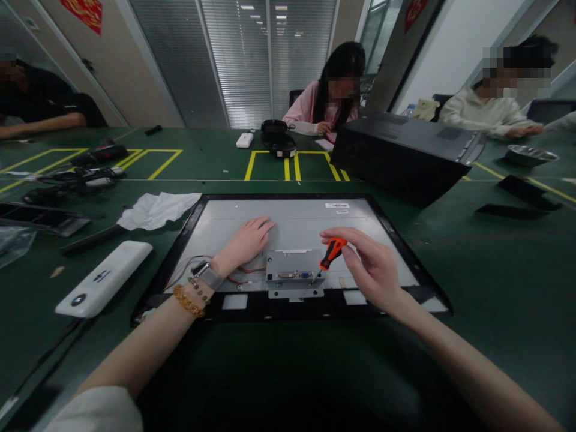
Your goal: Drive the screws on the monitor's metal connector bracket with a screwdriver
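Observation:
An opened monitor panel (297, 225) lies flat on the green table, its grey metal back upward inside a black frame. On its near side sits a metal bracket box (290, 264) with a white and a blue video port. My right hand (371, 264) grips the handle of an orange and black screwdriver (332, 253). The screwdriver leans, its tip at the box's edge beside the blue port. My left hand (246, 240) rests flat on the metal back, fingers stretched out, holding nothing. Thin wires (243, 276) run beside the left wrist to the box.
Left of the panel lie a white power bank (105, 279), a crumpled tissue (157, 210), a phone (45, 219) and tangled cables (74, 180). A large black casing (405, 150) stands at the back right, near a metal bowl (531, 155). Several people sit around the table.

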A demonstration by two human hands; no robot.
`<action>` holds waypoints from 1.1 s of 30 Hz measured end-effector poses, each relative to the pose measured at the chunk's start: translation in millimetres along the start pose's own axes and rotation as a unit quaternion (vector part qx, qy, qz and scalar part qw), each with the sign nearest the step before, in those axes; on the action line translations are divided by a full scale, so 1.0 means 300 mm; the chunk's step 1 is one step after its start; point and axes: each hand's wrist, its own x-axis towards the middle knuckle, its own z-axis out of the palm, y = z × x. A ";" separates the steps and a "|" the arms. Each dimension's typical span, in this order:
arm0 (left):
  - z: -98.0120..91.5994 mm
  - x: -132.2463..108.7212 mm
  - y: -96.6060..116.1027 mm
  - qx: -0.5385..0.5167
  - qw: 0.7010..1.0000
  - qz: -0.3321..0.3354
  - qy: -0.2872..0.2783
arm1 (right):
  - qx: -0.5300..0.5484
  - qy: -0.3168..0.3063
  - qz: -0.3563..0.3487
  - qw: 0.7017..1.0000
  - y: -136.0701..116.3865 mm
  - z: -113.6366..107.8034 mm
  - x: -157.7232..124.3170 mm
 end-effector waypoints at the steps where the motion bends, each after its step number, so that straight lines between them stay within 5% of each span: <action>1: -0.001 0.000 0.001 0.000 1.000 -0.001 0.000 | 0.007 -0.005 -0.001 1.000 -0.002 -0.002 0.000; 10: 0.011 -0.001 -0.005 0.006 1.000 0.005 0.014 | 0.035 -0.041 -0.027 0.998 -0.007 -0.011 0.003; 25: 0.027 0.000 -0.015 0.004 1.000 0.009 0.020 | -0.043 0.049 -0.023 0.998 0.000 0.006 0.012; 33: 0.013 -0.002 -0.006 0.002 1.000 0.007 0.017 | -0.015 0.031 -0.025 0.999 -0.007 0.006 0.003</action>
